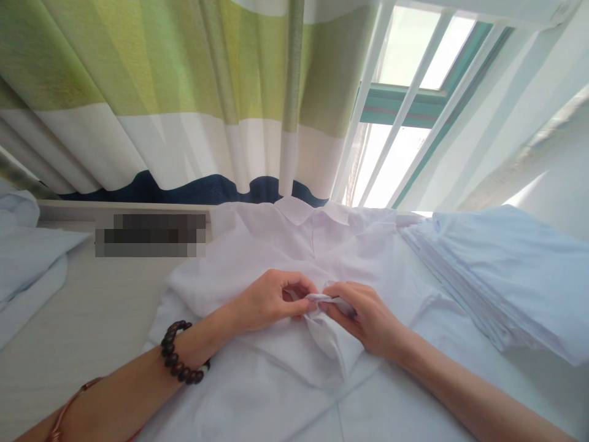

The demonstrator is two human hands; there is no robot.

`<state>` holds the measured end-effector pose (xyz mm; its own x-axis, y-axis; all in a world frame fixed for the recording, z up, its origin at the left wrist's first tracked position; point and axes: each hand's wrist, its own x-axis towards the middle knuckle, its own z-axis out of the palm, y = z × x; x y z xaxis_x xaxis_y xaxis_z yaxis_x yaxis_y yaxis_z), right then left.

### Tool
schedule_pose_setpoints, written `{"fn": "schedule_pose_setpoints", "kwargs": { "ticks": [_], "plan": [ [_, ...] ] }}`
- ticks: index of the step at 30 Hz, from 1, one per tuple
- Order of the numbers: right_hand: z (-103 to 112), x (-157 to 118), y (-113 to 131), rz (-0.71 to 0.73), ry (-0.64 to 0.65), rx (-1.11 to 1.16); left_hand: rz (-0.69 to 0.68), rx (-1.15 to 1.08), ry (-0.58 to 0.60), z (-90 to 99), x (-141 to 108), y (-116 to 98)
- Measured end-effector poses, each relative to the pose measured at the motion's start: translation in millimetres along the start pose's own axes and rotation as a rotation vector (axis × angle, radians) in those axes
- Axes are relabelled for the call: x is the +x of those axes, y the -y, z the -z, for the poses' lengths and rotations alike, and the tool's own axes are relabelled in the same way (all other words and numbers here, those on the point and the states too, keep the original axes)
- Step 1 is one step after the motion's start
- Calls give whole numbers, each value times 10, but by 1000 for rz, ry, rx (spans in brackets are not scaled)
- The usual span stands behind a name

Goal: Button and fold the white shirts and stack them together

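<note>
A white collared shirt [257,245] lies spread in front of me, its collar pointing away toward the curtain. My left hand [271,301] pinches a bunched fold of the shirt's fabric between thumb and fingers. Right beside it, my right hand [361,313] grips the same fold, so the fingertips of both hands nearly meet. Below the hands a loose flap of the cloth hangs down. Whether a button sits between the fingers is hidden. A dark beaded bracelet circles my left wrist.
To the right is a stack of folded white garments [510,276]. More white cloth [27,264] lies at the left on the pale tabletop [101,319]. Behind the table hang a green and white curtain [193,80] and white window bars [405,98]. A blurred-out patch covers something at the back left.
</note>
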<state>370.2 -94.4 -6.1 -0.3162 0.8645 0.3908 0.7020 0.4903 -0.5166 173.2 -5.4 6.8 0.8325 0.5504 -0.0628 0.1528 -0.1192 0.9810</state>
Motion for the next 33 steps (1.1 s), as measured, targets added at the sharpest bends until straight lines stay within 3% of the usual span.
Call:
{"fn": "schedule_pose_setpoints", "kwargs": {
  "ticks": [6,21,33],
  "plan": [
    [12,-5,12,98,-34,-3,19,34,34,-2,3,-57],
    [27,18,9,58,-22,25,-22,221,0,-32,-32,-33],
    [22,12,-5,76,-113,-15,-21,129,-125,-128,-34,-28]
  ]
}}
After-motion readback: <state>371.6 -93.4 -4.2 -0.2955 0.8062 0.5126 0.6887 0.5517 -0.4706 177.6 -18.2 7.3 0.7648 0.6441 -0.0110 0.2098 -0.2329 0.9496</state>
